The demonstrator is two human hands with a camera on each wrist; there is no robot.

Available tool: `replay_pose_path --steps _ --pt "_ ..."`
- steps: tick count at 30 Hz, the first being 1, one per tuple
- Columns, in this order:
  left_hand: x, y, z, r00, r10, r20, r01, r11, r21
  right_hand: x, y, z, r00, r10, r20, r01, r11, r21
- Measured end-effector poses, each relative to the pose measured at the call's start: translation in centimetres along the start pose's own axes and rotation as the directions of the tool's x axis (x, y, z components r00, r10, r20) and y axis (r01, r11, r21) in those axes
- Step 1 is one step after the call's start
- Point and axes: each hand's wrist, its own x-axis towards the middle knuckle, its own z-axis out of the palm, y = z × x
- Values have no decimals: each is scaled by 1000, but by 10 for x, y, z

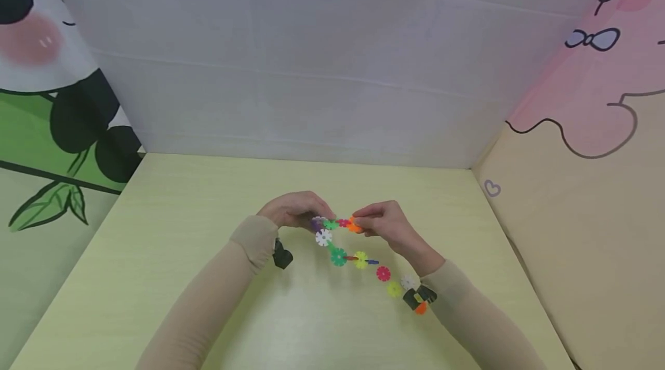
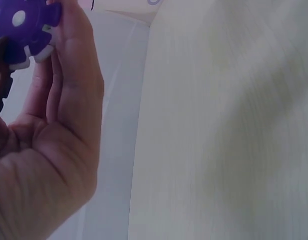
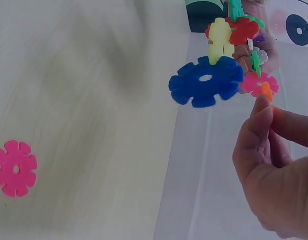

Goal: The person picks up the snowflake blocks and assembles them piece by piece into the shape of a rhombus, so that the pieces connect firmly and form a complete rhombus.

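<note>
At the left, your left hand [image 1: 297,208] has its fingers and thumb pinching a purple disc [image 2: 31,25] in the chain of notched discs [image 1: 339,257], held above the counter [image 1: 156,277]. From there one run of the chain reaches right to an orange disc [image 1: 355,224]; the other slants down and right to a blue disc [image 1: 373,262]. Your right hand [image 1: 392,227] pinches that orange disc between its fingers and thumb. Farther right, pink [image 1: 383,273], yellow [image 1: 394,289] and white discs [image 1: 407,281] lie loose on the counter.
</note>
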Motion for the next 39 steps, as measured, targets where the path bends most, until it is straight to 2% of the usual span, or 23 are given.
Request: replay_pose_path --steps 7,17,21,25,33,39 --pt "-1 -1 0 999 -11 32 12 1000 -24 -4 -3 -2 999 -29 33 30 999 -28" --pt "-1 0 3 999 2 34 -4 999 34 0 -1 -6 998 -47 43 50 996 -79" --pt "-2 1 5 999 -19 47 17 999 38 3 -1 -6 999 -39 36 42 993 -108" --pt "-2 2 7 996 -47 69 45 998 32 3 -4 -6 997 -66 36 71 987 -145" --pt "-3 7 11 998 -37 52 30 992 124 5 -7 -2 997 -63 39 70 980 -184" --pt "0 6 12 999 -5 48 -3 986 169 6 -10 1 996 -59 61 69 979 -189"
